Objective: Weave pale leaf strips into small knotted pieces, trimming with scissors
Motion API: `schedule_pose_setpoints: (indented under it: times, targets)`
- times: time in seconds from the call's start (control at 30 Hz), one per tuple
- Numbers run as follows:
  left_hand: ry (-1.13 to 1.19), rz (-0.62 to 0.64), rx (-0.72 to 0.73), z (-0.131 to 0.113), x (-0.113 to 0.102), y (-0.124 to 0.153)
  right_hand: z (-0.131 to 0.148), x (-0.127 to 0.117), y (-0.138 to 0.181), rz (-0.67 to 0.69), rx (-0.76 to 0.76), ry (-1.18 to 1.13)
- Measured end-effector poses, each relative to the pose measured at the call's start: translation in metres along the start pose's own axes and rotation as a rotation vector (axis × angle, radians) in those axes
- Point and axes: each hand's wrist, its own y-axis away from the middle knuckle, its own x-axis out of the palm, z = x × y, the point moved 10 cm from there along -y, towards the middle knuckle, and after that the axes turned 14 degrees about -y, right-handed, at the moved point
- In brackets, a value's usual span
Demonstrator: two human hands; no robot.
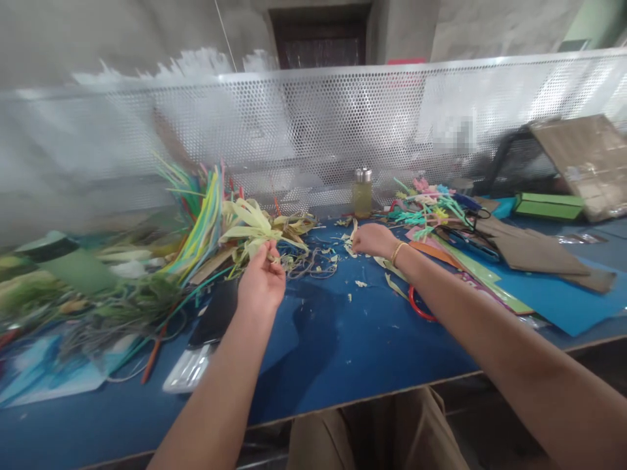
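My left hand [262, 281] is closed around the base of a bunch of pale yellow-green paper strips [252, 228], holding it just above the blue table [343, 339]. My right hand [373, 239] reaches further back with its fingers pinched together on a small pale paper scrap [349, 248] among the loose scraps there. A gold bangle sits on that wrist.
A heap of coloured strips and wire [196, 222] lies at the left. A small glass bottle [362, 191] stands by the perforated metal screen [343, 124]. Coloured paper pieces, scissors [465, 225], brown card [533, 251], a green box [548, 205] and a red ring [418, 307] lie at the right.
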Motion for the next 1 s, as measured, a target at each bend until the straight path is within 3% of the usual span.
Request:
schedule_pose_setpoints:
  times: [0.2, 0.43, 0.53, 0.67, 0.83, 1.0]
  targets:
    - [-0.076, 0.074, -0.107, 0.028, 0.013, 0.009, 0.010, 0.032, -0.045, -0.082, -0.020, 0.043]
    - [-0.099, 0.131, -0.114, 0.033, 0.017, 0.009, 0.022, 0.056, -0.073, -0.053, -0.077, 0.018]
    - [-0.111, 0.126, -0.127, 0.034, 0.016, 0.008, 0.024, 0.044, -0.075, -0.075, -0.083, -0.032]
    - [-0.140, 0.148, -0.133, 0.036, 0.020, 0.011, 0.024, 0.009, -0.062, -0.090, -0.118, -0.153]
    - [-0.194, 0.227, -0.148, 0.043, 0.029, 0.017, 0.025, -0.025, -0.021, -0.003, -0.089, -0.561]
    - [-0.139, 0.357, -0.132, 0.034, 0.044, 0.021, 0.052, -0.056, 0.023, -0.003, -0.188, -0.594]
